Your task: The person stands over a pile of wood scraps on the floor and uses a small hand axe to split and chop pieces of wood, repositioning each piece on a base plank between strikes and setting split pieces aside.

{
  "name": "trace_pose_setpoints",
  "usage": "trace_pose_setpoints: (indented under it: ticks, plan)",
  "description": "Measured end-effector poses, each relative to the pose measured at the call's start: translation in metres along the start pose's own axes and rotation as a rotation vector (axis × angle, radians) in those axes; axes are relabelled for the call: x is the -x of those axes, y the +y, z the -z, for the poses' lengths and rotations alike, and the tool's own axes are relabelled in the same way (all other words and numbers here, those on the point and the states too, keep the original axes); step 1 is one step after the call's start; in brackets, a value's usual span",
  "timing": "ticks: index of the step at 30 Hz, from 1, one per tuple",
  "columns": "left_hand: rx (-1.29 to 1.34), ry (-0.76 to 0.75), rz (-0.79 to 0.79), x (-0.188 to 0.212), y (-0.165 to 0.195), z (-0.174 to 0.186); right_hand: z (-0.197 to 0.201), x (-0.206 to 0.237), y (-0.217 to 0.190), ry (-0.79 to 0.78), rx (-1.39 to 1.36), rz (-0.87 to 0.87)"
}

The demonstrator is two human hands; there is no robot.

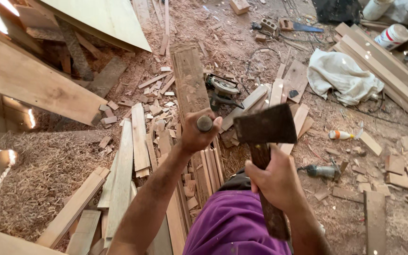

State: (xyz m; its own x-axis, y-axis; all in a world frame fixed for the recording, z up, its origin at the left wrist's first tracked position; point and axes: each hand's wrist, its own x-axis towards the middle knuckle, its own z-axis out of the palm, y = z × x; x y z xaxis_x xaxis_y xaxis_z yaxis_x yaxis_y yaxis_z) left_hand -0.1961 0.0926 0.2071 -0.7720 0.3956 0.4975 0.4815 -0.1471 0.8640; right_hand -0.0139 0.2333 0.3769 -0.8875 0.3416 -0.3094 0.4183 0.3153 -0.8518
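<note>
Nearest the camera, the right hand (277, 182) is closed around the dark wooden handle of a hatchet (265, 141), whose broad, dull, rust-brown head is raised just beside the left hand. The left hand (197, 134) is clenched around a chisel (204, 123), of which only the round, worn butt end is seen above the fist; its blade is hidden. The chisel is held against the near end of a long, rough, weathered plank (189, 80) that runs away from the person over the floor (355, 118).

The blow is best struck squarely on the butt with the flat of the hatchet head, the chisel being kept steady and the fingers kept below the struck end, since a glancing hit could reach the knuckles.

Beyond the plank, an angle grinder (223, 89) lies among offcuts and sawdust. Farther right a white cloth (341, 75) is heaped by stacked boards (383, 61), and a white tub (392, 36) is seen at the far edge.
</note>
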Motion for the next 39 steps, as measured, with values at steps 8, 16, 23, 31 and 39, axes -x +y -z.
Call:
trace_pose_setpoints:
  ticks: [8, 16, 23, 31, 39]
  plan:
    - [0.061, -0.043, -0.185, 0.011, 0.008, 0.005, -0.028, -0.038, -0.039, -0.189, 0.613, 0.183]
    - [0.037, 0.062, -0.011, 0.000, 0.005, 0.007, -0.009, -0.042, -0.011, -0.102, 0.530, 0.031]
    - [-0.017, 0.020, 0.132, 0.002, -0.016, 0.006, 0.012, -0.010, -0.039, 0.001, 0.347, -0.011]
    - [0.093, -0.096, -0.071, 0.022, -0.023, -0.003, -0.028, -0.035, -0.047, -0.231, 0.592, 0.254]
    - [-0.116, -0.025, -0.286, 0.029, -0.039, 0.005, -0.028, -0.027, -0.014, -0.143, 0.543, 0.406]
